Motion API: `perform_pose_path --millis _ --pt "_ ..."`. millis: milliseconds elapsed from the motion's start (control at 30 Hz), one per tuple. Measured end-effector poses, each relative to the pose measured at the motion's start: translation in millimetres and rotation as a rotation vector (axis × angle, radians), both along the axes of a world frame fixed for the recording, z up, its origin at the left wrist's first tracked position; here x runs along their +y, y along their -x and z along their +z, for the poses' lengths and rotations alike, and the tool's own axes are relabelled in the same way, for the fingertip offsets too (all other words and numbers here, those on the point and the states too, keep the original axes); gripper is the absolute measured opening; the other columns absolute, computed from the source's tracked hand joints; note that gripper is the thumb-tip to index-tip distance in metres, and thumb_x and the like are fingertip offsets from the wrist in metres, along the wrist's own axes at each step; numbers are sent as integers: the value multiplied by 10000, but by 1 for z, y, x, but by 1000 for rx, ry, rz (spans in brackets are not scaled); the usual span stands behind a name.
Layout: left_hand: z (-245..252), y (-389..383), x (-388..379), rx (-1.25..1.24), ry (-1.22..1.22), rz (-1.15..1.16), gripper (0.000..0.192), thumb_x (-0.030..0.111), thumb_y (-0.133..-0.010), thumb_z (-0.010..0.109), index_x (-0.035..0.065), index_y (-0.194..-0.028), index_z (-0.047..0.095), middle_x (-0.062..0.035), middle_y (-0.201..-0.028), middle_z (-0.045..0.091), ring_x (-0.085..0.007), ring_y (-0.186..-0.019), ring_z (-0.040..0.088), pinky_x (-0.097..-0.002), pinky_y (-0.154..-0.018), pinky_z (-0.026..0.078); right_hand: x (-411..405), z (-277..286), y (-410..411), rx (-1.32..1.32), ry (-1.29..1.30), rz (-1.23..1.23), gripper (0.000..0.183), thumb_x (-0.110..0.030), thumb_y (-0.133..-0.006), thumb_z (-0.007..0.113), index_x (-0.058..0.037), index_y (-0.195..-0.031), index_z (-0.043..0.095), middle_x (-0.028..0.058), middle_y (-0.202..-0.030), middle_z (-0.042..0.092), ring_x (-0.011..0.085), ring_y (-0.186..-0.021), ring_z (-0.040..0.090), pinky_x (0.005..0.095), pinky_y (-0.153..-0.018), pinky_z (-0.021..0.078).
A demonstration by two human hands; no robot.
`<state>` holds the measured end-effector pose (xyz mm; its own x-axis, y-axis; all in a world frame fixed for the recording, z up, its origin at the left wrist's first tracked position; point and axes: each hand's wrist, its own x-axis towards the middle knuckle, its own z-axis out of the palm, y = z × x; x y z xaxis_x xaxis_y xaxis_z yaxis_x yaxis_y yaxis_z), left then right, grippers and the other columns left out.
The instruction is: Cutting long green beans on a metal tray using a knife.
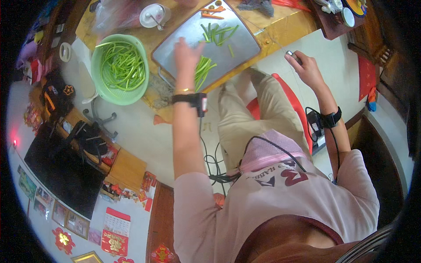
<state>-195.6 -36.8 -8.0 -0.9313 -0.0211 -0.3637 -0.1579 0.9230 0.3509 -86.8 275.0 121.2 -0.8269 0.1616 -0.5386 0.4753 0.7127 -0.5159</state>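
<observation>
My left hand [187, 54], blurred, is over the left part of a metal-faced cutting board [184, 33], with its fingers apart and nothing visible in them. Close to its wrist lies a bundle of cut green stalks [203, 70]. More cut stalks [217, 34] are scattered in the middle of the board, with orange strips [213, 13], probably carrot, near its far corner. My right hand [307, 67] is off the board's right side, closed on the handle [293, 57] of what looks like a knife; its blade is thin and hard to make out. A green plastic basket [142, 82] holds long green stalks [123, 67].
The board rests on a wooden table [279, 24]. Beyond the basket stand a white lidded cup [153, 15] and clear plastic bags [115, 16]. A dark cloth [256, 6] lies at the far edge. A red stool [292, 95] is under the person; cables [210, 157] hang beside the legs.
</observation>
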Motion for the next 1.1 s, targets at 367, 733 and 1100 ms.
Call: perform_pose_path --millis 367,733,1100 --pt "-41 -2 74 -25 32 0 436 263 -698 621 37 -1037 466 -207 -1026 445 -381 -939 482 -425 -781 445 5 -10 -5 -29 -18 -14 384 -353 -819 550 19 -723 539 147 -520 465 197 -439 420 319 -460 367" --pt "-53 -10 63 155 -15 70 330 109 -642 605 15 -933 483 -176 -920 464 -338 -852 506 -408 -719 456 6 -7 -3 -13 0 -10 386 -347 -819 550 27 -723 536 161 -528 467 215 -442 419 330 -463 364" --pt "-47 -8 74 100 93 121 349 158 -668 629 23 -952 480 -182 -957 500 -341 -892 508 -402 -753 455 4 -8 -4 -6 6 -25 385 -330 -820 557 31 -699 502 137 -494 402 183 -437 338 325 -440 327"
